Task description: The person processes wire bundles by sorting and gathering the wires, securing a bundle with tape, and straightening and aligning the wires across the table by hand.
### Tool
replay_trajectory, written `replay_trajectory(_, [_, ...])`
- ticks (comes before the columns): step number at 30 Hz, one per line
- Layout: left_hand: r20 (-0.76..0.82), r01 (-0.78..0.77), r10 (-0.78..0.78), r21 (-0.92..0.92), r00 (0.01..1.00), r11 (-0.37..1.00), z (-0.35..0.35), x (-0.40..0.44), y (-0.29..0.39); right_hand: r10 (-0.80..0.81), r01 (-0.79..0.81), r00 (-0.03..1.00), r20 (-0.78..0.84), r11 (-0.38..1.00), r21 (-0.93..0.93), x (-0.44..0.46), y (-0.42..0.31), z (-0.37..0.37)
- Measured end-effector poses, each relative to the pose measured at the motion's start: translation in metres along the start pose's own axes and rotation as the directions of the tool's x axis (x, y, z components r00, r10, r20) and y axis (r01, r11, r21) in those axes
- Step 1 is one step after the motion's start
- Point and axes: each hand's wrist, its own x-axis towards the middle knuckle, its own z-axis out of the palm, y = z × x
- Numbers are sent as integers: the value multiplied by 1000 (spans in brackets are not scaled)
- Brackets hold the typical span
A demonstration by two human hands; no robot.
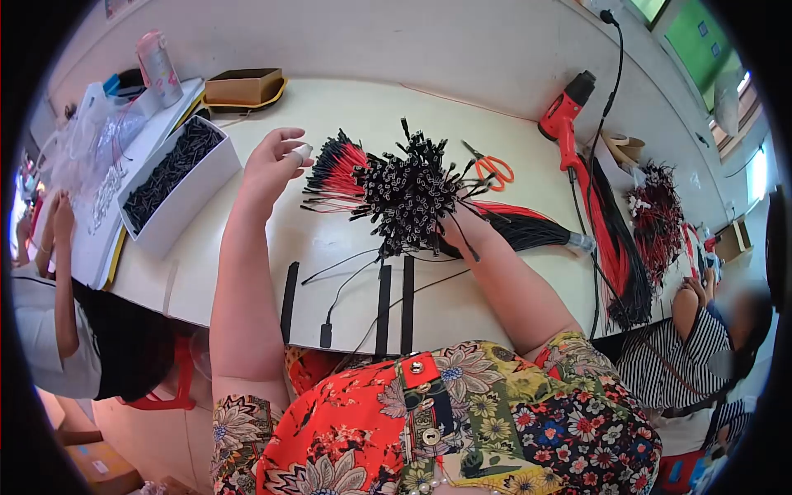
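A thick bundle of wires (411,194) with black connector ends faces me over the middle of the white table. My right hand (460,224) is mostly hidden behind those ends and appears closed around the bundle. My left hand (276,161) is raised to the left of it, fingers apart and holding nothing, with a white wrap on one finger. Between my left hand and the bundle spread red and black wires (340,172). A few single leads with black ends hang down toward the table's front edge. Orange-handled scissors (495,172) lie just behind on the right.
To the left, a white box (177,186) holds many small black parts, near a brown tray (243,87). A red heat gun (565,111) stands at the back right, beside red-black wire bundles (606,239). Black strips (384,309) mark the front edge. People sit at both sides.
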Motion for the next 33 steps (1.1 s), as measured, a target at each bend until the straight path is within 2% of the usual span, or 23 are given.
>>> replay_trajectory(1, [-1,2,-2,-3,1000,1000,0,0,0,-102,103,995,15,988,-118,1,2,-1])
replay_trajectory(4, [2,18,-18,0,1000,1000,1,1,-1,-121,125,992,35,893,-432,-6,-18,1])
replay_trajectory(5, [1,17,-17,2,1000,1000,1,0,0,-280,295,953,120,749,-593,-5,-9,-4])
replay_trajectory(8, [-1,15,-15,10,1000,1000,1,-1,1,-110,109,994,7,971,-211,-6,-12,-1])
replay_trajectory(9, [-3,14,-14,14,1000,1000,1,-2,3,0,0,1000,6,999,33,-4,-5,-3])
replay_trajectory(12, [10,9,-9,30,1000,1000,0,0,0,-30,26,999,38,995,99,6,21,-10])
replay_trajectory(17, [8,3,-3,28,1000,1000,-1,1,0,-133,131,988,76,991,20,16,44,-17])
replay_trajectory(18, [0,4,-4,19,1000,1000,0,0,1,-215,245,968,129,920,-307,14,37,-17])
replay_trajectory(19, [-8,6,-6,10,1000,1000,0,0,1,-296,341,938,181,693,-636,11,29,-16])
replay_trajectory(20, [-9,6,-6,12,1000,1000,1,-1,1,-373,381,899,231,402,-833,8,21,-15])
replay_trajectory(24, [-13,0,0,11,1000,1000,0,-1,1,-309,324,936,170,562,-761,8,17,-13])
replay_trajectory(25, [-13,-1,1,7,1000,1000,0,0,1,-366,366,913,180,540,-758,8,18,-13])
replay_trajectory(27, [-13,-1,1,10,1000,1000,0,0,1,-335,346,931,142,693,-633,6,12,-11])
replay_trajectory(29, [-14,0,0,13,1000,1000,0,0,1,-131,156,986,102,938,-311,1,-1,-8])
replay_trajectory(33, [-12,1,-1,18,1000,1000,0,0,1,-108,110,994,22,980,-165,3,2,-7])
